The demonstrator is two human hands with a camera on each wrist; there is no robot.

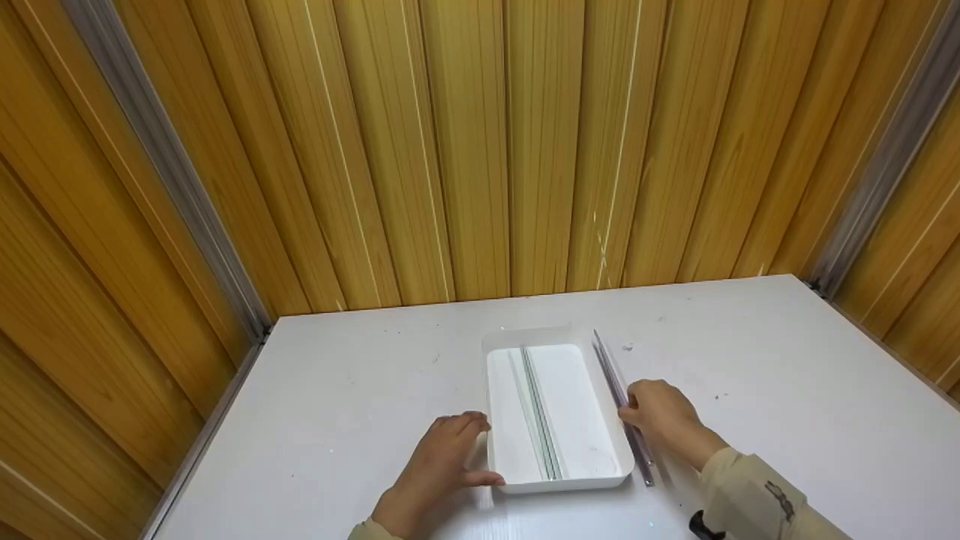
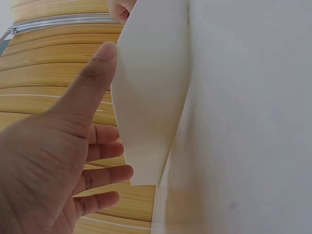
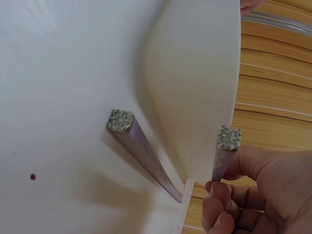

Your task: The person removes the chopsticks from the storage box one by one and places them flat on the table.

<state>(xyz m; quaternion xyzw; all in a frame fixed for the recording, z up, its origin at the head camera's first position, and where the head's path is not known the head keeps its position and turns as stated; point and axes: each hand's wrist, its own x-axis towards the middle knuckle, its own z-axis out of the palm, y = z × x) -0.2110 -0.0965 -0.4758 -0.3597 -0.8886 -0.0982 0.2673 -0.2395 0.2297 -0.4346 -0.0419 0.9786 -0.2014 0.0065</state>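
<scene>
In the head view a white rectangular tray [image 1: 589,412] stands on the table, with slim pale-green sticks [image 1: 541,420] lying lengthwise inside. My left hand [image 1: 448,457] is at the tray's near left corner; its fairly straight fingers and thumb touch the rim. Just right of the tray, my right hand [image 1: 664,416] pinches a purple chopstick [image 3: 224,158] with a glittery silver end, raised off the table in the right wrist view. A second purple chopstick [image 3: 146,153] of the same kind lies on the table alongside the tray wall.
The white table [image 1: 360,397] backs onto a wood-patterned panel wall [image 1: 465,150], with more panels at both sides. Grey metal posts [image 1: 176,150] rise at the corners. Small specks dot the tabletop.
</scene>
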